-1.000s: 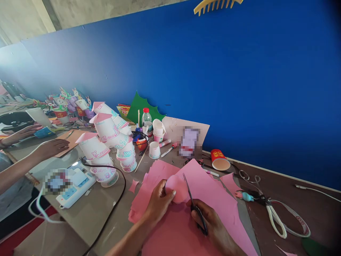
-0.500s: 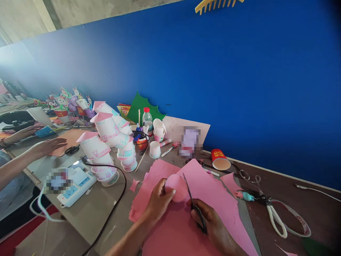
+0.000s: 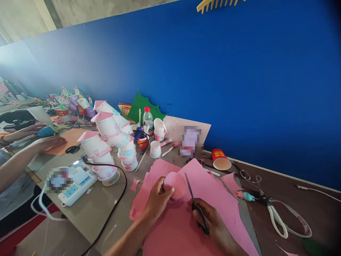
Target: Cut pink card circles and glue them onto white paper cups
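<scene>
My left hand (image 3: 157, 201) is closed on a round pink paper disc (image 3: 176, 185), thumb on its lower left edge, held just above a pile of pink paper sheets (image 3: 205, 188). My right hand (image 3: 210, 222) grips black scissors (image 3: 195, 204) with fingers through the handles. The blades point up and away, their tips just to the right of the disc. Both hands hover over the pink sheets at the table's near edge.
Stacked decorated paper cups with pink cone tops (image 3: 109, 138) stand to the left, beside a white power strip (image 3: 74, 183) with a black cable (image 3: 117, 199). A red cup (image 3: 220, 159) lies on its side by the blue wall. Another person's hands (image 3: 48, 142) rest at far left.
The disc has turned slightly in my left hand and the scissors have shifted a little right. The other person's hand at left has drawn back from a pair of scissors lying there.
</scene>
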`<act>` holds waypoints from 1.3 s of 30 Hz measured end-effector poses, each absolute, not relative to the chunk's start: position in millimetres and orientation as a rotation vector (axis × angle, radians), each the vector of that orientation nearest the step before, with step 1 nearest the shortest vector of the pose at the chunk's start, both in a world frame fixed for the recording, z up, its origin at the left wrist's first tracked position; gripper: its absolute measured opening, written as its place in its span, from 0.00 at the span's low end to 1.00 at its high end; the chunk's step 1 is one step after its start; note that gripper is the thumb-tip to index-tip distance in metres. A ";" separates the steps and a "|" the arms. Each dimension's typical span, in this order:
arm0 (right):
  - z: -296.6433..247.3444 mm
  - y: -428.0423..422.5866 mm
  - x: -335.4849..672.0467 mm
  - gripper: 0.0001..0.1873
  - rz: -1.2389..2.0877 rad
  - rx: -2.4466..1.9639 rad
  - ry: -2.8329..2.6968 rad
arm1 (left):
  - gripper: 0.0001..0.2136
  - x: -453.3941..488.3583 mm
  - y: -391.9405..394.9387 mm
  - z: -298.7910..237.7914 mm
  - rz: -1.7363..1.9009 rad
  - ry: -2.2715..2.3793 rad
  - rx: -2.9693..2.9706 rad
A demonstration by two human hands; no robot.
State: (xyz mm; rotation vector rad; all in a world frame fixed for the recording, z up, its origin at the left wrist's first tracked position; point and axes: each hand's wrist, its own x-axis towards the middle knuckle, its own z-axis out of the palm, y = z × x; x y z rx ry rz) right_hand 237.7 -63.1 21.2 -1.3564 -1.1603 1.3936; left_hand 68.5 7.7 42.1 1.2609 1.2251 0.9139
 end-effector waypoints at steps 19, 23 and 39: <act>25.8 -62.9 234.0 0.25 1.441 -1.340 -1.152 | 0.09 72.7 6.2 37.0 0.925 1.228 1.263; 24.0 -62.0 234.6 0.25 1.432 -1.352 -1.173 | 0.09 73.1 6.0 35.0 0.925 1.222 1.267; 12.1 -61.5 239.0 0.29 1.333 -1.353 -1.178 | 0.08 75.8 6.0 38.0 0.932 1.127 1.117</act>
